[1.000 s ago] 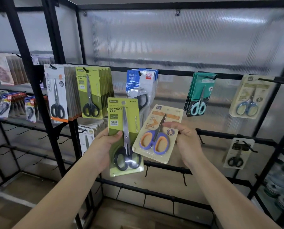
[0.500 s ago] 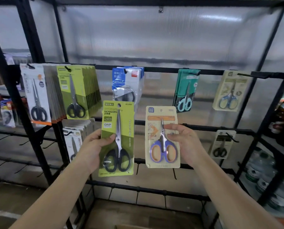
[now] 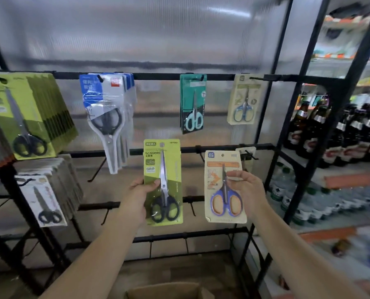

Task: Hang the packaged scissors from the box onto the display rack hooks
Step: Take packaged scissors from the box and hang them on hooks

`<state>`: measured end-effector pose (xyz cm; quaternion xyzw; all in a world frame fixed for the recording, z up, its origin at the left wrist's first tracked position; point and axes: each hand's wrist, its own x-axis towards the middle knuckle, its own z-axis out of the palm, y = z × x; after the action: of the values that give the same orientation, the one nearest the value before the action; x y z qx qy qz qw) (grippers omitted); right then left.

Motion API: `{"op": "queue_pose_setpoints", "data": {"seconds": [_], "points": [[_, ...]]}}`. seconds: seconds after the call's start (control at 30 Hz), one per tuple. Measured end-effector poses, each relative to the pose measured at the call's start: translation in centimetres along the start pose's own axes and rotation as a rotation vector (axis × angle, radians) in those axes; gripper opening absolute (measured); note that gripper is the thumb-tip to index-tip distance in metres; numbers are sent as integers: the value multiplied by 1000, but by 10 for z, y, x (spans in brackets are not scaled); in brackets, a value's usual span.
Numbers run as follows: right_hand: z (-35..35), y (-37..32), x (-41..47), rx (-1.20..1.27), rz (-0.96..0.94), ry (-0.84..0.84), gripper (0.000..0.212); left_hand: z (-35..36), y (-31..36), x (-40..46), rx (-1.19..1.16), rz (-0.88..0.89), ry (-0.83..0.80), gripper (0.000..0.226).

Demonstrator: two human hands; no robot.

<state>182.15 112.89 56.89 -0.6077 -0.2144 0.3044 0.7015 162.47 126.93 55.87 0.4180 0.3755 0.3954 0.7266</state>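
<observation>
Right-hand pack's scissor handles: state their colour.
Blue with orange inner grips, clearest in the head view.

My only view is the head camera, facing forward and slightly down, close to the display rack (image 3: 201, 77), its packages within reach of my forearms.

Dim, cool light | soft glare streaks on translucent back panel (image 3: 158, 35), upper centre | motion blur heavy at right on bottles (image 3: 339, 134) and shelves | wide-angle bending of rack frame (image 3: 287, 61) toward edges | centre fairly sharp
</observation>
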Motion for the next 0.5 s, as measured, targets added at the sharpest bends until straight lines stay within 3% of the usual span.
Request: {"op": "queue_pose_setpoints", "data": {"seconds": [0.13,0.3,0.5], "points": [[-11,24,9,-36,15,63,21,-8,-19,13,52,-106,94,46],[-2,42,23,-205,50,60,24,-21,-36,15,96,-148,128,38],[17,46,47,-238,32,102,16,-30,-43,24,141,-120,138,24]]}}
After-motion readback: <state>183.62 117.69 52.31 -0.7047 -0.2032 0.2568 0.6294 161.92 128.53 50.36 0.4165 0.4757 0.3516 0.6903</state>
